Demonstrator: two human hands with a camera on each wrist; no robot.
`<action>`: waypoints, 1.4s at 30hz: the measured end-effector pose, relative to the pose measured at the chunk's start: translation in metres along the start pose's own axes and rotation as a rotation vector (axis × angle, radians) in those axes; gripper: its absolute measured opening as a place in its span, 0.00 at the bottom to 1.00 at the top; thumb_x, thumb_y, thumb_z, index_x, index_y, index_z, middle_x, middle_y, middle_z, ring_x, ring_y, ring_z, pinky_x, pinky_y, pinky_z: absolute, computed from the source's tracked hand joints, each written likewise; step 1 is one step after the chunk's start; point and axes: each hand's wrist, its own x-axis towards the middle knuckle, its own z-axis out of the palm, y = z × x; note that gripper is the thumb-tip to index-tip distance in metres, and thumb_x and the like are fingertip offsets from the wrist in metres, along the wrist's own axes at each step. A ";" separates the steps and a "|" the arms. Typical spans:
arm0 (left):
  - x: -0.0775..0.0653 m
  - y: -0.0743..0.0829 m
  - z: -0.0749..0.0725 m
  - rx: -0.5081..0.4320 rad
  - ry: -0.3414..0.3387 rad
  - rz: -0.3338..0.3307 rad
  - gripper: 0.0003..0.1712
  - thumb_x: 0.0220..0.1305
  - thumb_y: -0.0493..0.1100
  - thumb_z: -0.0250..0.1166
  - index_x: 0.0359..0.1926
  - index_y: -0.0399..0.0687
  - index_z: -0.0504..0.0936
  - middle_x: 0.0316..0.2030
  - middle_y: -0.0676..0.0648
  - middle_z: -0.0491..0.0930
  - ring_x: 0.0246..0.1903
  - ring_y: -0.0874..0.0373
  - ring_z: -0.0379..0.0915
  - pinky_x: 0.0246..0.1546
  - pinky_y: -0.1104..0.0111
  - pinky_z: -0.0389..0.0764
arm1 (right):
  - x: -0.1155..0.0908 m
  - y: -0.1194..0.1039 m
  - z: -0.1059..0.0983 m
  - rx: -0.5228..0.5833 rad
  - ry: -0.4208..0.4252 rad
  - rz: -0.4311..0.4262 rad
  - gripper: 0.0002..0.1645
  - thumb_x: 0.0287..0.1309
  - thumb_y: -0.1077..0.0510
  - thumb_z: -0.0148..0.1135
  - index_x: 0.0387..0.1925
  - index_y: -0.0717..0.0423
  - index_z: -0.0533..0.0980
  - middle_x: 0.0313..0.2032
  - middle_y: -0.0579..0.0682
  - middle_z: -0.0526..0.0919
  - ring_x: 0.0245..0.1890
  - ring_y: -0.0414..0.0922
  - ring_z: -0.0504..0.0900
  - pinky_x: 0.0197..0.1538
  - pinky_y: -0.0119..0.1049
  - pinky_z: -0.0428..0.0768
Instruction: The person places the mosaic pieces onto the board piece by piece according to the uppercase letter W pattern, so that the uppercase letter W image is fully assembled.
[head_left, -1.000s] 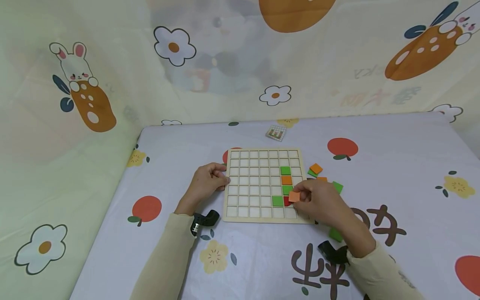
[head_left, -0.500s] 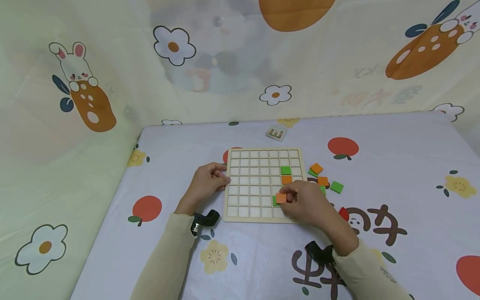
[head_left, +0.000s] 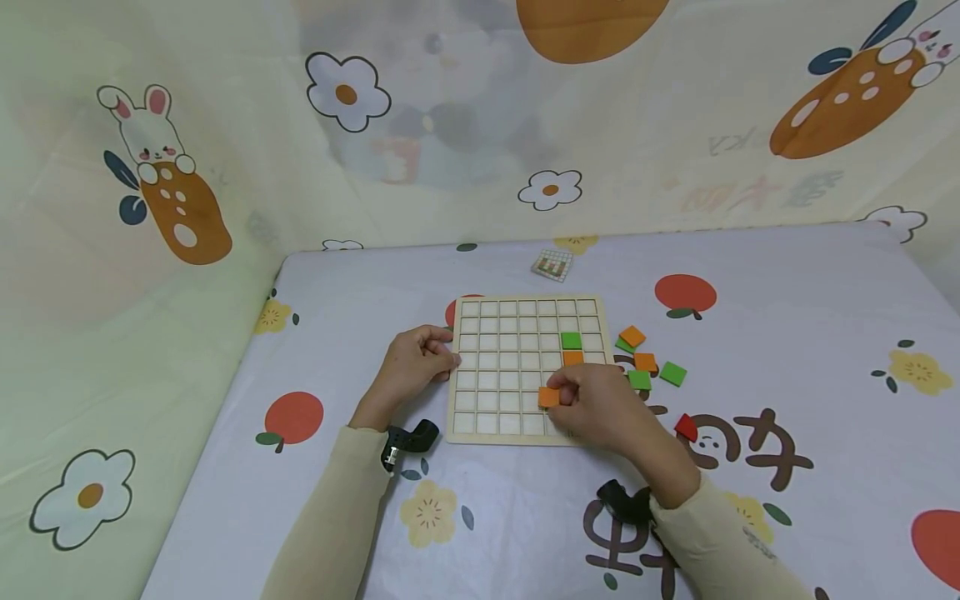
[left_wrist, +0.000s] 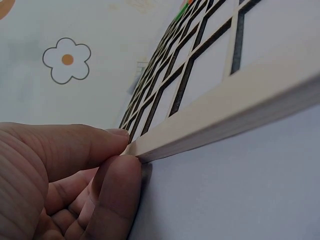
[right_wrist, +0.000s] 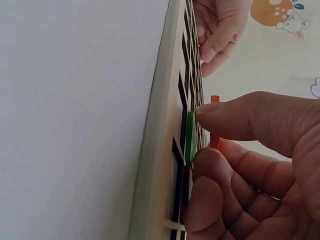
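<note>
A wooden grid board lies flat on the table. My left hand is at its left edge; in the left wrist view thumb and forefinger pinch the wooden rim. My right hand pinches an orange square tile just above the board's lower right part. Seen from the right wrist, that orange tile is on edge to the camera, beside a green tile set in the grid. A green tile and an orange tile sit in one column; cells below are hidden by my right hand.
Right of the board lie loose tiles: orange ones, green ones and a red one. A small patterned card lies behind the board. A printed cloth covers the table, and a curtain hangs behind.
My right hand has moved left across the board with the orange tile, from near its right edge to over the green tile's column. The left hand stays at the board's edge.
</note>
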 end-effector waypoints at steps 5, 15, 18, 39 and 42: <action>0.000 -0.001 0.000 0.007 0.001 0.002 0.20 0.63 0.32 0.74 0.56 0.38 0.82 0.33 0.46 0.80 0.27 0.59 0.78 0.32 0.72 0.84 | 0.003 -0.002 0.003 -0.017 -0.004 -0.019 0.12 0.49 0.67 0.69 0.38 0.59 0.86 0.21 0.45 0.74 0.25 0.43 0.72 0.30 0.35 0.69; 0.000 -0.001 -0.001 -0.001 0.003 -0.002 0.20 0.63 0.33 0.74 0.56 0.38 0.82 0.33 0.46 0.80 0.27 0.59 0.78 0.33 0.72 0.84 | 0.008 -0.007 0.008 -0.026 -0.037 -0.035 0.10 0.49 0.67 0.69 0.36 0.58 0.84 0.21 0.45 0.74 0.26 0.43 0.72 0.32 0.36 0.70; 0.000 -0.001 -0.001 -0.005 0.001 -0.004 0.20 0.63 0.33 0.73 0.56 0.38 0.82 0.33 0.46 0.80 0.27 0.59 0.78 0.32 0.72 0.84 | 0.009 -0.008 0.009 -0.047 -0.040 -0.040 0.10 0.49 0.67 0.70 0.36 0.58 0.83 0.21 0.45 0.73 0.26 0.43 0.72 0.32 0.36 0.70; 0.001 -0.002 -0.001 0.007 0.001 0.030 0.20 0.63 0.33 0.73 0.56 0.37 0.82 0.34 0.46 0.83 0.28 0.59 0.79 0.32 0.72 0.85 | 0.012 -0.012 0.011 -0.068 -0.067 -0.008 0.13 0.50 0.66 0.69 0.41 0.59 0.86 0.19 0.46 0.72 0.24 0.44 0.71 0.29 0.36 0.66; 0.001 -0.002 -0.001 0.011 0.003 0.030 0.21 0.63 0.33 0.73 0.56 0.38 0.82 0.34 0.46 0.83 0.28 0.59 0.79 0.32 0.72 0.85 | 0.013 -0.011 0.011 -0.069 -0.068 -0.008 0.14 0.50 0.66 0.69 0.41 0.60 0.86 0.20 0.46 0.72 0.24 0.44 0.71 0.29 0.36 0.66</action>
